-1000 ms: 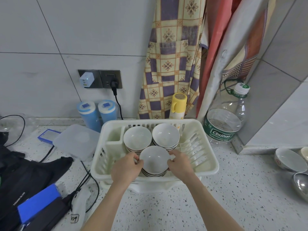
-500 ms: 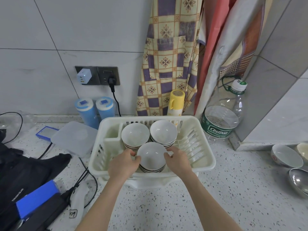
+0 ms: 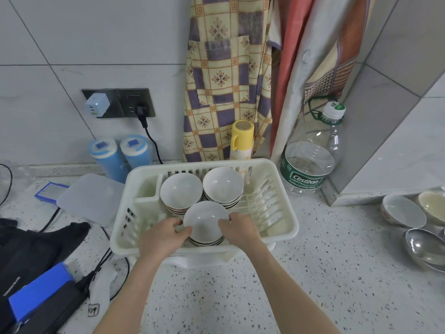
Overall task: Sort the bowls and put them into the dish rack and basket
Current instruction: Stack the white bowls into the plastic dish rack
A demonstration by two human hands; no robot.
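Head view, the only one: at centre frame the left hand [image 3: 160,239] and the right hand [image 3: 238,231] each grip an opposite side of the front stack of bowls [image 3: 206,222], fingers curled round the rim of the top white bowl, thumbs on its near edge. That stack sits low in the near part of the white dish rack [image 3: 277,213], just in front of two more stacks, the left rear stack [image 3: 181,191] and the right rear stack [image 3: 222,185], and seems to touch both. My reading is that the step in hand is seating this stack. To do it well, keep it level, press evenly from both sides so the nested bowls do not shift, and release only once the bottom bowl rests flat. At the right edge of the frame, loose bowls [image 3: 401,212] and a metal bowl [image 3: 426,249] wait on the speckled bench [image 3: 325,285], not yet sorted.
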